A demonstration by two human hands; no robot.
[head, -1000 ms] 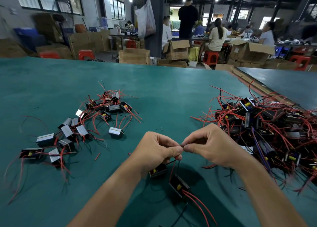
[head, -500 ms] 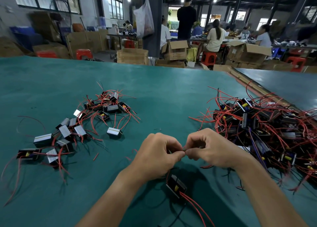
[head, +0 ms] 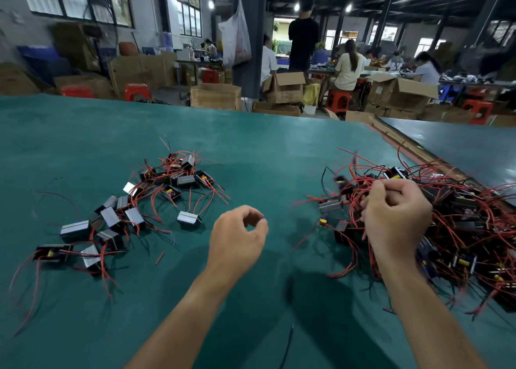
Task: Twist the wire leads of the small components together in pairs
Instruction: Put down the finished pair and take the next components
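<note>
**Presently: right hand in the unsorted heap, left hand empty**

Presently, the left hand (head: 237, 237) hovers above the green table (head: 251, 151) near centre frame, thumb and forefinger curled into a loose ring with a gap between the tips; nothing is held in it. The right hand (head: 396, 220), at about 3 o'clock from the left and well apart from it, is closed into a fist at the near-left edge of the large pile of components (head: 452, 229). Red wire leads (head: 360, 195) run from under its fingers, so it appears to grip some of them; which component they belong to cannot be told, the area being blurred.

The large pile occupies the table from 2 to 4 o'clock: black bodies, yellow marks, tangled red and black leads. A smaller group of components (head: 117, 218) lies at 9 to 11 o'clock, several showing silver-grey faces, their red leads trailing loose over the cloth. One silver-faced component (head: 189, 220) sits alone just beside that group, at 10 o'clock from the left hand. A short red wire offcut (head: 159, 258) lies at 8 o'clock from the same hand.
</note>
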